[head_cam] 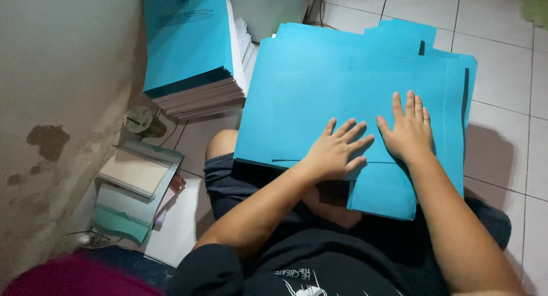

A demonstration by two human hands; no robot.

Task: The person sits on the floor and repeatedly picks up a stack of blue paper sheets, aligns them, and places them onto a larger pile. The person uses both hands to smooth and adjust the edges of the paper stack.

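Slippage is your main risk: the blue card sheets [342, 96] lie in a loose, uneven pile across your lap, edges already fanned at the far and right sides, and a sideways push from either palm could probably skate the top sheets off toward the tiled floor [502, 62]. Pressing near the close edge, where a smaller blue piece [383, 190] overhangs your knee, might also crease it. Your left hand [334, 153] lies flat on the pile with fingers spread wide, holding nothing, forearm coming in low from the left. Your right hand [408, 130] rests palm down just beside it, fingers together and pointing away, also holding nothing. A bound stack with blue covers [191, 50] stands on the floor to the left, by the wall [57, 73], with notebooks [137, 184] nearer you.
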